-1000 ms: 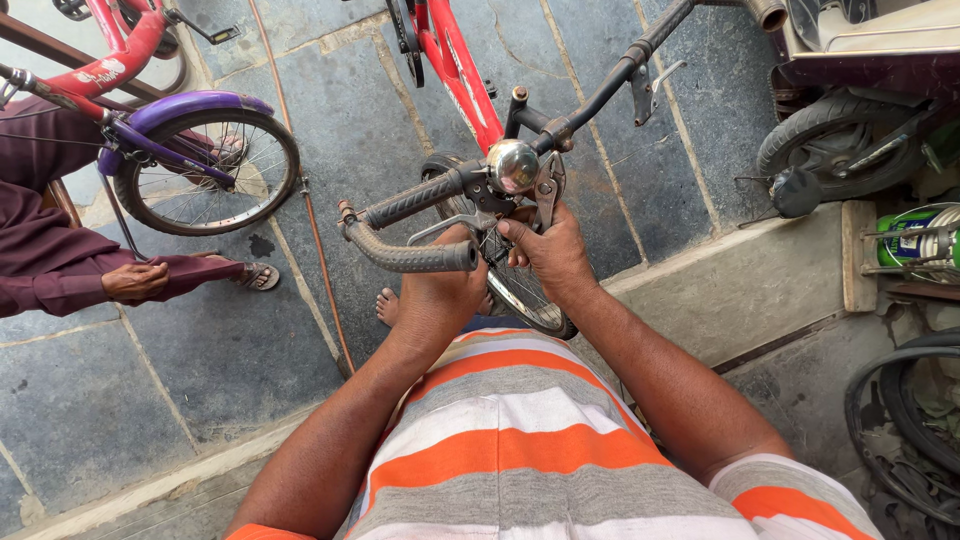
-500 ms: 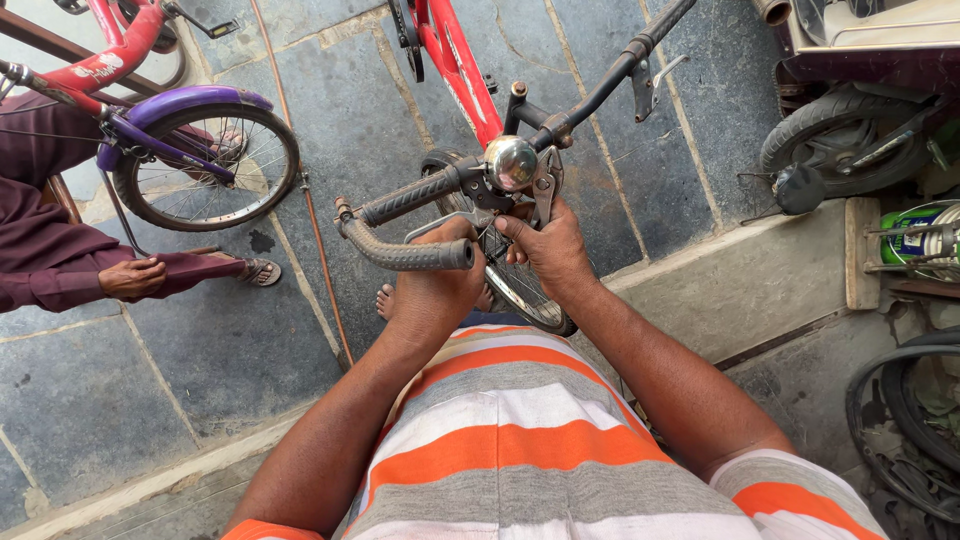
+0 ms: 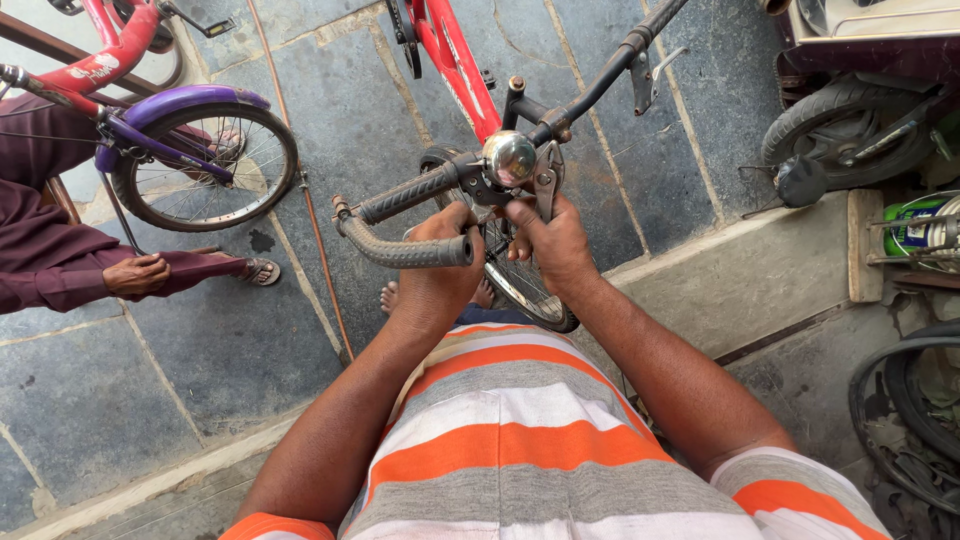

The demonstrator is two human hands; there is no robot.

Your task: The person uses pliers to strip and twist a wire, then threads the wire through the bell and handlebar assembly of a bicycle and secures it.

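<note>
At the centre of the frame, a person's left hand (image 3: 437,268) is wrapped around a loose grey handlebar grip (image 3: 405,250), while the right hand (image 3: 553,243) closes on pliers (image 3: 546,180) beside the shiny bell (image 3: 509,157) on a red bicycle's handlebar (image 3: 590,85). At left, another person's hand (image 3: 135,274) rests near a purple-fendered wheel (image 3: 203,165).

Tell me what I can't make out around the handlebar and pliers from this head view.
- Pliers tips: hidden behind the bell, so what they bite is unclear.
- Right hand palm side: turned away; only the pliers handles show.
- Loose grip in left hand: its open end is covered by the fingers.
- Front wheel: mostly hidden by both hands.
- Far handlebar end: cut off by the top edge.
</note>
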